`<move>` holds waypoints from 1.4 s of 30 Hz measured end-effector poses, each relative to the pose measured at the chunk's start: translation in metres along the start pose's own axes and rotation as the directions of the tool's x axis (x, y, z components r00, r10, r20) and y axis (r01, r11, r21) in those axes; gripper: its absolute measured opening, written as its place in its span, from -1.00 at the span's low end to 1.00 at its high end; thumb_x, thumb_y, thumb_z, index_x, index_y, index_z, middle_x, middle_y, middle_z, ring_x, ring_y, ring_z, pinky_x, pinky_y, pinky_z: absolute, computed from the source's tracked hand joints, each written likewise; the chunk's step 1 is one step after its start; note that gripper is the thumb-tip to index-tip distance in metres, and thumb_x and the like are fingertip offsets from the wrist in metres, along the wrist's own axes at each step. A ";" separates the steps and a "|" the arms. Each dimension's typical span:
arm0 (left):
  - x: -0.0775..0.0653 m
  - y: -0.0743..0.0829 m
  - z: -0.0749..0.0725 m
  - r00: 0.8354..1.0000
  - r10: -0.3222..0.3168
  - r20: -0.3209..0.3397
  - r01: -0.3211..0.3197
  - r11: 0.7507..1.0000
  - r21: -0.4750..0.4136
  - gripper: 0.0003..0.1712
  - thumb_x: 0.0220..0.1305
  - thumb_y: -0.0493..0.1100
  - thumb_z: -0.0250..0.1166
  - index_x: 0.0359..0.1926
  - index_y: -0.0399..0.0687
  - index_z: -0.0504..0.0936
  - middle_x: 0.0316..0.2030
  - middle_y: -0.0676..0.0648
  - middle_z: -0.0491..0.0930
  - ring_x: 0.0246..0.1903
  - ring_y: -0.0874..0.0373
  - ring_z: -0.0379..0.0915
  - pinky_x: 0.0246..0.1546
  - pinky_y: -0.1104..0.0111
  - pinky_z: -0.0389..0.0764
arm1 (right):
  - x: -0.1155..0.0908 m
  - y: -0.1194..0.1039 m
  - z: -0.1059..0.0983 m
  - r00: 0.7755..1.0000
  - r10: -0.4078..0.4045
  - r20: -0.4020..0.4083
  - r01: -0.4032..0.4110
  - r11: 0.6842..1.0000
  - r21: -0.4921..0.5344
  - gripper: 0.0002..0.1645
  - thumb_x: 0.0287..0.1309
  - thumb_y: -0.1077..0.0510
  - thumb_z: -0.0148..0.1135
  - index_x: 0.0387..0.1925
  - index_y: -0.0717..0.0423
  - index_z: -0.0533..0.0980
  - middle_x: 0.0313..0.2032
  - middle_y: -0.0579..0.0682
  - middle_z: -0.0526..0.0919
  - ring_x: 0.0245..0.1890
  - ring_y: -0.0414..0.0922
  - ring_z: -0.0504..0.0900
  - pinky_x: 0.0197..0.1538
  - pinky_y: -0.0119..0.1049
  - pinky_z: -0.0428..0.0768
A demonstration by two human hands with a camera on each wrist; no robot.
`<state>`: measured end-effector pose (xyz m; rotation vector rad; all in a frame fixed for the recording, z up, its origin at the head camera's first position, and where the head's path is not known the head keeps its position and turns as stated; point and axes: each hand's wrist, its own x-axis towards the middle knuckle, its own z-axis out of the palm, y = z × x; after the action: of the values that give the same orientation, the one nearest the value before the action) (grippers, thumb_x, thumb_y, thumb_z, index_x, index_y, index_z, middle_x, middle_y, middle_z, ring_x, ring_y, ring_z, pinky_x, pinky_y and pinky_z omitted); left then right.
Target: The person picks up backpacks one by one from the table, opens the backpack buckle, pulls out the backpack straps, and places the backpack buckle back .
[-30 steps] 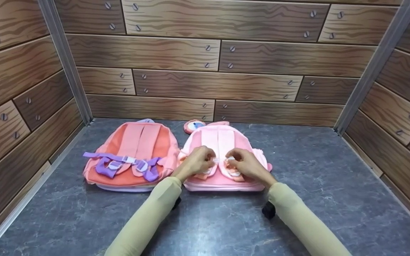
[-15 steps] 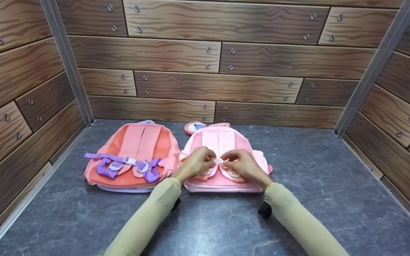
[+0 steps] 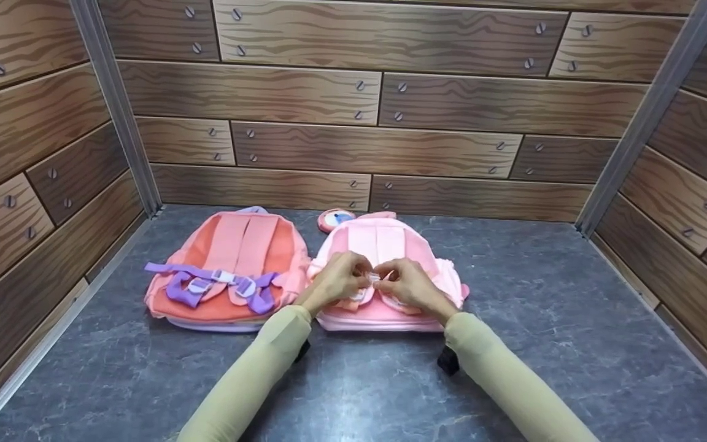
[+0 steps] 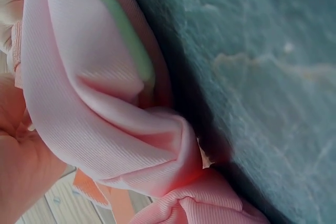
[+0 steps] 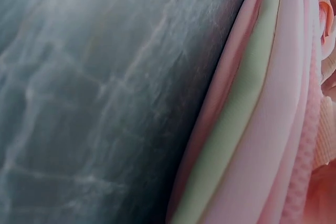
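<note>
Two children's backpacks are lying back side up on a dark marbled tabletop [image 3: 550,344]. The pale pink backpack [image 3: 418,248] is occupying the centre, with a coral backpack [image 3: 197,248] resting just beside it, its purple webbing [image 3: 189,297] crossing the lower straps. A round plush charm [image 3: 335,219] is lying behind the pair.

Over the pink straps, the left hand [image 3: 338,281] and the right hand [image 3: 416,285] are meeting from opposite sides at a small white buckle [image 3: 374,278]. The fingers of each hand are curling in and appear to be pinching its near end; the fingertips are partly hidden, and whether the buckle's halves are engaged cannot be told. Orange webbing [image 3: 346,304] is showing below the left hand. Both wrist views are showing mainly the bag's sides.

The step in hand is probably the joining of this buckle between the straps. The next move would be calling for level alignment and a straight inward push; a tilted half could be catching at the mouth.
</note>
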<state>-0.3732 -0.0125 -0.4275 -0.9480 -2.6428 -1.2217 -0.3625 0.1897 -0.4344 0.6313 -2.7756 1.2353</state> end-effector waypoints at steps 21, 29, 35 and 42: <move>0.001 0.000 -0.007 1.000 -0.003 0.023 0.001 0.995 0.095 -0.80 0.12 -0.46 0.47 -0.18 -0.36 0.78 -0.37 -0.18 0.73 -0.35 0.14 0.51 -0.23 0.29 0.60 | 0.002 0.001 0.006 0.998 -0.070 -0.008 0.070 0.997 -0.021 -0.81 0.29 0.26 0.43 -0.09 0.23 0.76 -0.26 0.02 0.68 -0.28 -0.16 0.57 -0.15 -0.29 0.51; 0.003 0.000 -0.008 0.997 0.025 0.075 -0.037 0.985 0.167 -0.93 0.23 -0.39 0.46 -0.26 -0.33 0.78 -0.42 -0.15 0.72 -0.40 0.20 0.45 -0.25 0.27 0.59 | 0.003 -0.003 0.005 0.998 -0.062 -0.007 0.062 0.998 -0.024 -0.80 0.28 0.25 0.44 -0.07 0.20 0.77 -0.24 0.00 0.69 -0.22 -0.14 0.58 -0.08 -0.21 0.54; 0.001 0.000 -0.009 0.998 0.015 0.069 -0.025 0.988 0.153 -0.91 0.25 -0.35 0.47 -0.23 -0.32 0.79 -0.40 -0.16 0.74 -0.39 0.17 0.51 -0.23 0.25 0.62 | 0.005 -0.006 0.005 0.997 -0.077 0.013 0.077 0.997 -0.008 -0.79 0.30 0.17 0.47 -0.09 0.19 0.77 -0.24 -0.02 0.74 -0.18 -0.10 0.62 0.01 -0.12 0.57; 0.002 -0.001 -0.015 0.998 -0.019 0.054 0.008 0.980 0.197 -0.90 0.25 -0.24 0.54 -0.27 -0.21 0.83 -0.47 -0.05 0.71 -0.42 0.15 0.54 -0.26 0.23 0.62 | 0.007 -0.004 0.005 0.993 -0.115 0.040 0.116 0.993 -0.009 -0.88 0.34 0.19 0.43 -0.18 0.18 0.73 -0.26 -0.02 0.74 -0.22 -0.13 0.63 -0.03 -0.17 0.57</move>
<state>-0.3781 -0.0223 -0.4174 -0.9443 -2.7530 -0.9263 -0.3671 0.1817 -0.4336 0.8114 -2.7310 1.1968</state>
